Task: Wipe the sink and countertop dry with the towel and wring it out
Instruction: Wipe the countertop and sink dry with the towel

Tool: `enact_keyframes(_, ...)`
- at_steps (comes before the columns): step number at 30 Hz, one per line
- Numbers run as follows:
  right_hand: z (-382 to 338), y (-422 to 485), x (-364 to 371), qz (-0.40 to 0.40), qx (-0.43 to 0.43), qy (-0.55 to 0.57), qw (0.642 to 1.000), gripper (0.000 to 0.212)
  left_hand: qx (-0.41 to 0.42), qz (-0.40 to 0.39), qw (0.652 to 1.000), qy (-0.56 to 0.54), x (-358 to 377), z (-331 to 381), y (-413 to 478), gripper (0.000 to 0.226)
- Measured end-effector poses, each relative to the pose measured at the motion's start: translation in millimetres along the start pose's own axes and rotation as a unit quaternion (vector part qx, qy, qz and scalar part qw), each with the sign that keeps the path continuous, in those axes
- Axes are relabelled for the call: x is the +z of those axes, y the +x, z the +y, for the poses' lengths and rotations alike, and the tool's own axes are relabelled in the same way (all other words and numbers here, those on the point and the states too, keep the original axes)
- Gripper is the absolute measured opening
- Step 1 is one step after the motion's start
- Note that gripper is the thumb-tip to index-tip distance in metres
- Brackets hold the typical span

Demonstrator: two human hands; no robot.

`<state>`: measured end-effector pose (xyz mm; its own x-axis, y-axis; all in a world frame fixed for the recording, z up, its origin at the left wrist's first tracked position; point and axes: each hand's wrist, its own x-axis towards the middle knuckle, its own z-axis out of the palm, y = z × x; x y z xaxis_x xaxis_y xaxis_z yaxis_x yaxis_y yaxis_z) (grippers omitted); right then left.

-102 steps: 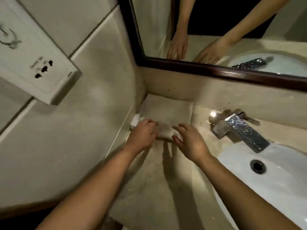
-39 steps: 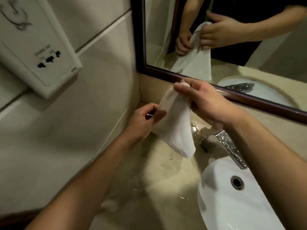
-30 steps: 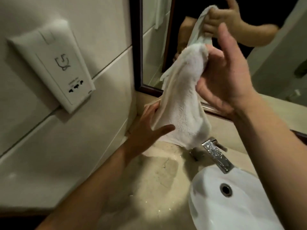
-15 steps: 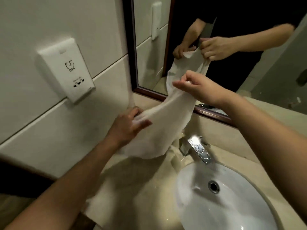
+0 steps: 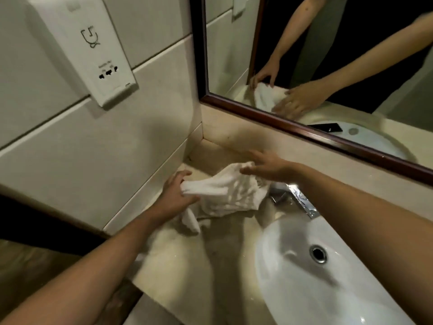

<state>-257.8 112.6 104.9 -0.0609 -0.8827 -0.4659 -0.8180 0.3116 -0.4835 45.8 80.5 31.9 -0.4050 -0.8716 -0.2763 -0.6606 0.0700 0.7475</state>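
A crumpled white towel (image 5: 229,193) lies bunched on the beige countertop (image 5: 187,261) in the back left corner, left of the faucet. My left hand (image 5: 175,191) grips its left end with curled fingers. Over the towel's far right edge my right hand (image 5: 267,166) is spread with straight fingers, touching the cloth. The white oval sink (image 5: 293,289) sits at the lower right, with its drain (image 5: 318,254) showing.
A chrome faucet (image 5: 300,200) stands behind the sink, partly hidden by the towel. A dark-framed mirror (image 5: 304,130) runs along the back wall. A white socket panel (image 5: 93,52) juts from the tiled left wall. The counter's front edge drops off at lower left.
The towel came down from being held up in the air onto the countertop corner. Both hands lowered with it, and my right hand opened out over the cloth.
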Motion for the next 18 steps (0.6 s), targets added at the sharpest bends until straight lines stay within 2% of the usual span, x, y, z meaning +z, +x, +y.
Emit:
enact_keyframes(3,27.9,18.0,35.1,-0.004,0.042,-0.065,0.997,0.083,-0.018,-0.035,0.991,0.128,31.0,-27.2,16.5,0.112)
enact_keyframes(7,42.9,41.1,73.3,0.001,0.065,-0.174,0.983,0.079,-0.028,-0.014,0.968,0.250,59.4,-54.6,34.0,0.139)
enact_keyframes(9,41.4,49.0,82.6,0.015,0.085,-0.191,0.978,0.080,-0.018,0.024,0.957,0.287,66.5,-61.0,35.3,0.127)
enact_keyframes(11,42.1,59.3,85.8,0.047,0.086,-0.194,0.976,0.069,0.017,0.069,0.958,0.277,71.9,-68.4,37.7,0.096)
enact_keyframes(14,41.6,64.9,76.4,0.079,0.071,-0.193,0.975,0.046,0.072,0.074,0.984,0.145,63.5,-69.8,38.3,0.044)
enact_keyframes(16,35.4,64.8,62.9,0.087,0.059,-0.191,0.976,0.039,0.076,0.084,0.991,0.070,49.6,-67.4,34.5,0.036)
enact_keyframes(18,22.6,60.4,41.7,0.093,0.031,-0.202,0.974,0.035,0.089,0.108,0.990,0.035,32.6,-62.1,28.3,0.039)
